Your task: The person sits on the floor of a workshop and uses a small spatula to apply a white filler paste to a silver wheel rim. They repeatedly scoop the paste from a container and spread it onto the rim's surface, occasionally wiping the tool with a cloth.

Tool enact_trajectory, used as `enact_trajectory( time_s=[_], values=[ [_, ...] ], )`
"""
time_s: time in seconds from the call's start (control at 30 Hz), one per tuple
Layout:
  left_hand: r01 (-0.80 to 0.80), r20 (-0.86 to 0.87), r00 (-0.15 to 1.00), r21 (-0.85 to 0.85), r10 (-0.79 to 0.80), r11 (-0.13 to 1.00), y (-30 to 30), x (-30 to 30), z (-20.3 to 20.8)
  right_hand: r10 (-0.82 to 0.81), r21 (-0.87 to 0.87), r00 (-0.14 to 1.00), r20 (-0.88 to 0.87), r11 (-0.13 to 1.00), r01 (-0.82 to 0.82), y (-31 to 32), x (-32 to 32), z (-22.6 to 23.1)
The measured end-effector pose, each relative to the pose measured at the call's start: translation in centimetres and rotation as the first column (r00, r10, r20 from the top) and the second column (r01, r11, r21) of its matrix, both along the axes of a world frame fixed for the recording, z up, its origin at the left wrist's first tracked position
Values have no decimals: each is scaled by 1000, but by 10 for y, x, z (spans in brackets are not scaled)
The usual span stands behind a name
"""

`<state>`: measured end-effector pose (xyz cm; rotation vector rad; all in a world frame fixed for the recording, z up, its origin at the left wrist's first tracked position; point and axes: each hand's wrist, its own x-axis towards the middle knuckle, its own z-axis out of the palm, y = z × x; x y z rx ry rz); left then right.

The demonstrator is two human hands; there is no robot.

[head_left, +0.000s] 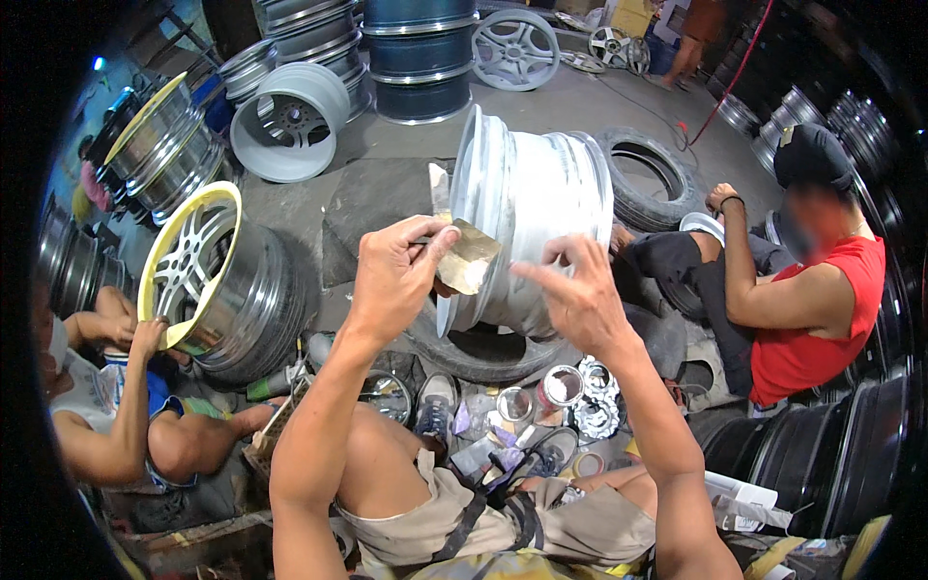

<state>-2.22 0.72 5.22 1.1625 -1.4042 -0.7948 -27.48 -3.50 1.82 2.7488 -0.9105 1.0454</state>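
Note:
My left hand (398, 275) pinches a thin, square, brass-coloured sheet (471, 256) between thumb and fingers. A narrow pale strip (439, 189) with smudges sticks up just above that hand; whether it is held too, I cannot tell. My right hand (588, 298) is apart from the sheet, its index finger stretched toward it and nothing visible in its fingers. Just beyond both hands a silver-grey wheel rim (541, 188) lies on its side, resting on a black tyre (483, 362). Its open face turns left, partly hidden behind the sheet and my left hand.
Jars (563, 385), silver wheel caps (595, 411) and a tape roll (588, 465) lie by my feet. At left a person's hand (147, 338) touches a yellow-edged rim (188, 242). Someone in a red top (822, 319) sits right, near a tyre (646, 174). Rims (420, 58) stand stacked behind.

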Motion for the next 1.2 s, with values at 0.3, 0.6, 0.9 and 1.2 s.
enact_trajectory(
  time_s=[0.3, 0.6, 0.9, 1.2],
  values=[
    [6, 15, 1000, 70, -7, 998, -1, 0, 1, -313, -60, 950, 1, 948, 313, -56, -13, -23],
    [3, 57, 998, 52, -6, 999, -4, 1, -2, -310, -111, 949, -48, 946, 304, -62, -6, -34],
    [-34, 119, 992, -8, 34, 999, -6, 3, -9, -342, -171, 937, -78, 930, 325, -59, -5, -31],
    [-19, 148, 989, 14, 16, 1000, -5, 7, -10, -372, -193, 926, -62, 915, 355, -71, -9, -25]
  ],
)
